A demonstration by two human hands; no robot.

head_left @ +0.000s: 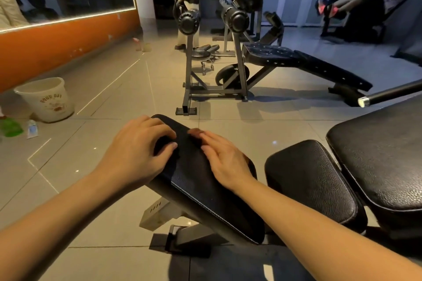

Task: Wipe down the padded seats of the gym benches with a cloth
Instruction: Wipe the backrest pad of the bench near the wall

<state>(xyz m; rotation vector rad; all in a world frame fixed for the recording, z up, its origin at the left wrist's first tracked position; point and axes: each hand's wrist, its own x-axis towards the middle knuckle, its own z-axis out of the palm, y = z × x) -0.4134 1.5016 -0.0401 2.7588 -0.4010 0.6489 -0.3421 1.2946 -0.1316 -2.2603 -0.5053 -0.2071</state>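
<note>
Though it nearly vanishes against the padded seat (205, 194), a dark cloth (183, 157) drapes its twelve-o'clock end. The left hand (134, 150) curls its fingers into it, and the right hand (226, 163) presses flat-fingered at three o'clock. It looks light and limp, best gripped by a bunched fold.

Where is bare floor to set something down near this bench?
Bare tiles between the white bucket and the near bench pad, and between that pad and the rack's base. Crowded: green bottle by the bucket; two pads at right.

Your right fingers (211, 140) blur at the tips; the dark cloth (164, 142) in your left hand (137, 150) hardly shows against the bench (205, 201); a green bottle (9, 126) is cropped.
</note>
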